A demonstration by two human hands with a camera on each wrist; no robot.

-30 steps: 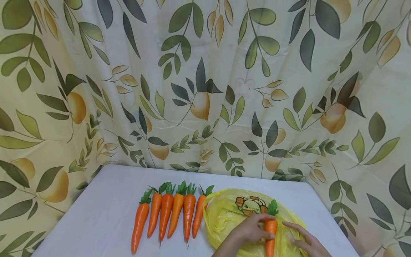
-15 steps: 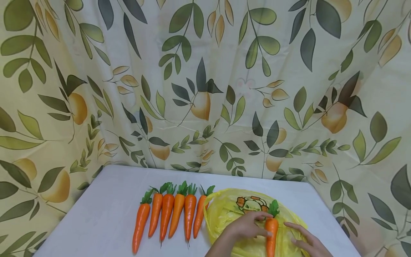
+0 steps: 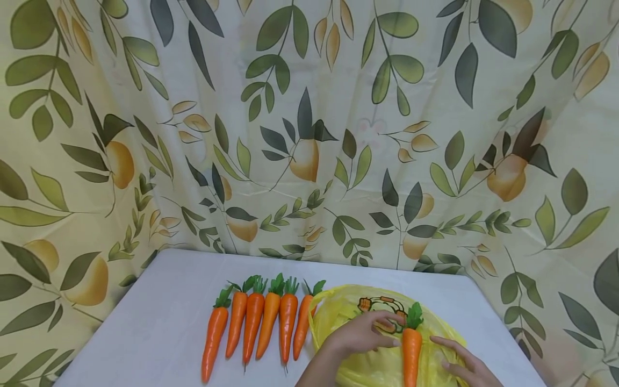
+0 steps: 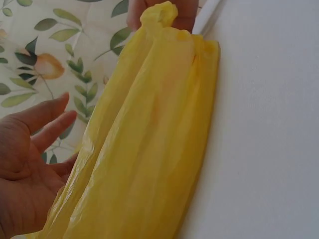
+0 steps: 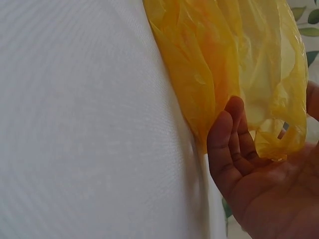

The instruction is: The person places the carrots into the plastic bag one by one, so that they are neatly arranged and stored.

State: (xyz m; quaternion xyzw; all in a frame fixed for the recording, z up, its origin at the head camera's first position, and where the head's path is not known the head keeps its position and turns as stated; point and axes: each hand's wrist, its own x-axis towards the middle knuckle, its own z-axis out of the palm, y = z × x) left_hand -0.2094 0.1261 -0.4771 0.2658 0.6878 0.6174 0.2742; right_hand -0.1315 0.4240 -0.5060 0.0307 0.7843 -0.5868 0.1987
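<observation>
A yellow plastic bag [image 3: 333, 306] lies at the right of the table, and a single orange carrot [image 3: 411, 355] with a green top rests upon it. My left hand [image 3: 355, 336] hovers just left of this carrot, thumb and fingers spread and holding nothing. In the left wrist view, that left hand [image 4: 20, 169] is beside the bag [image 4: 144, 139]. My right hand [image 3: 466, 365] is at the bag's right side, its thumb and forefinger apart. The right wrist view shows my right hand [image 5: 269, 194] with gently bent fingers against the bag [image 5: 199, 64], near its loop handle.
Several carrots [image 3: 254, 322] with leafy tops lie in a row left of the bag, the rightmost close to the bag's edge. They rest on a white table [image 3: 145, 322]. A curtain [image 3: 309, 215] printed with leaves and fruit hangs behind.
My left hand held the carrot on the bag a second ago. It has let go and drawn away to the left. The carrot stays on the bag; my right hand keeps nearly the same place.
</observation>
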